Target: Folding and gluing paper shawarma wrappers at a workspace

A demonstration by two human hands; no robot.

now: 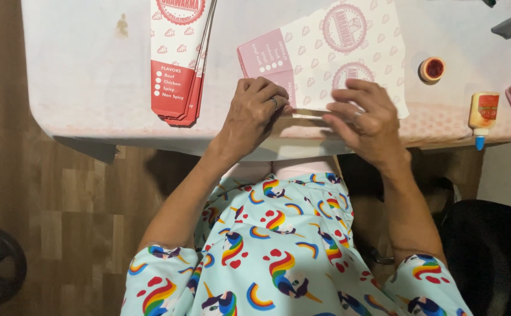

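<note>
Lying at the left of the white table, a stack of folded cartons stands narrow and long, white above with a red round stamp and a red lower end bearing white dots and lettering. Just right of it, the person's left hand presses down, fingers curled and close together, on the near edge of a flat paper sheet, pink-red at its left end and white with red round seals elsewhere. The right hand rests beside it, fingers bent and slightly spread, fingertips pinching that same edge. Farther right sit a small red-lined cap and a yellow glue bottle with a blue tip, overhanging the table's edge.
</note>
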